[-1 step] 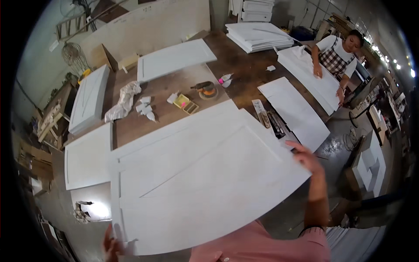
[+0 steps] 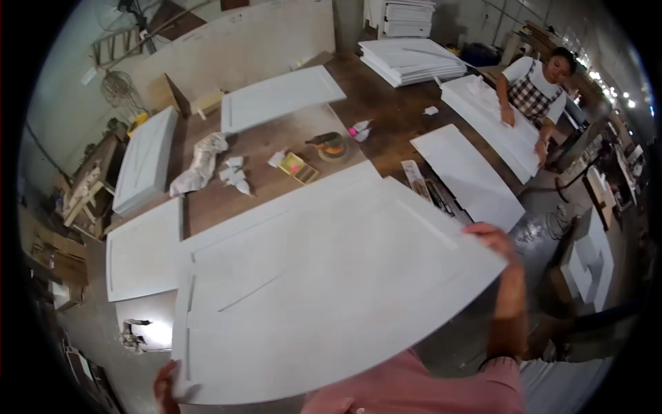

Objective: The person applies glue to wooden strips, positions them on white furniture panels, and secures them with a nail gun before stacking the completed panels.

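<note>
We grip one large white panel point(image 2: 324, 290), left hand point(image 2: 165, 390) and right hand point(image 2: 491, 238) clamped on opposite edges; four more panels lie around.

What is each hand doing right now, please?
Left hand: closed on the lower left corner of the large white panel.
Right hand: gripping the same panel's right edge.
</note>
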A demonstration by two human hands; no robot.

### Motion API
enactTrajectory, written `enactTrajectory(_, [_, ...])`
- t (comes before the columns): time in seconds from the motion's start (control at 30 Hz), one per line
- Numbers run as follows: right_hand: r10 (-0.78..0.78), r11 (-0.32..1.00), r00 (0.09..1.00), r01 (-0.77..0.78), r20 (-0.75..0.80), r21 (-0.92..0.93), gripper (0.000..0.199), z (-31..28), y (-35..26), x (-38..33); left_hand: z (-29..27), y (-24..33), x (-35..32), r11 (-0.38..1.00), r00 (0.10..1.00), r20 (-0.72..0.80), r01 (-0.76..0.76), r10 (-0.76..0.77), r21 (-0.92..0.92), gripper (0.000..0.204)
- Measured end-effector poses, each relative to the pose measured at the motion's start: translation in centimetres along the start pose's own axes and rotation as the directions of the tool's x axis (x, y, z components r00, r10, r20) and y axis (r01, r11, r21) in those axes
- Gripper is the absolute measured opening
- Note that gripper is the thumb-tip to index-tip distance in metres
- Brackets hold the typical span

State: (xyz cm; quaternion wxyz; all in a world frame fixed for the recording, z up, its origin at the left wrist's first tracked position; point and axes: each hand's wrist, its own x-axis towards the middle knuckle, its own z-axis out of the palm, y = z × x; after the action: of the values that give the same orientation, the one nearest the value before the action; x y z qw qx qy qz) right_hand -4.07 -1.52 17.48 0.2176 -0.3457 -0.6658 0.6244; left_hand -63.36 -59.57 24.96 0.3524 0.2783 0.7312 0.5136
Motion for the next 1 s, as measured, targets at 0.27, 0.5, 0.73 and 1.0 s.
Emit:
enactTrajectory(0.27, [-0.552,0.824,0.643,0.518,-0.531,-0.229,0.027,3.9,-3.0,13.4,-7.0,-11.8,21.3,0.868,0.576,-0.720,-0.491,0.386,0.072,0.063])
enactTrajectory(0.5, [-0.398,0.804,0.750,0.562,-0.528,0.194,0.037,9.0,-1.8,17.5,2.4,-6.5,22.6,0.967,0.774,-0.596,-0.254,0.214,0.017,0.091])
enactTrajectory(0.73, [-0.166,0.986,0.935,0.158,-0.313,-0.052,0.035,6.9,0.0,14.8,6.3,-4.3,19.0,0.989,0.884,-0.467,0.065,0.007,0.137,0.065])
enactTrajectory(1.0, [-0.232,0.709,0.836,-0.204,-0.497,-0.675,0.043,0.8,11.1,20.0,14.7,-4.0,21.1,0.605,0.883,-0.270,-0.021,0.385,0.796,0.053])
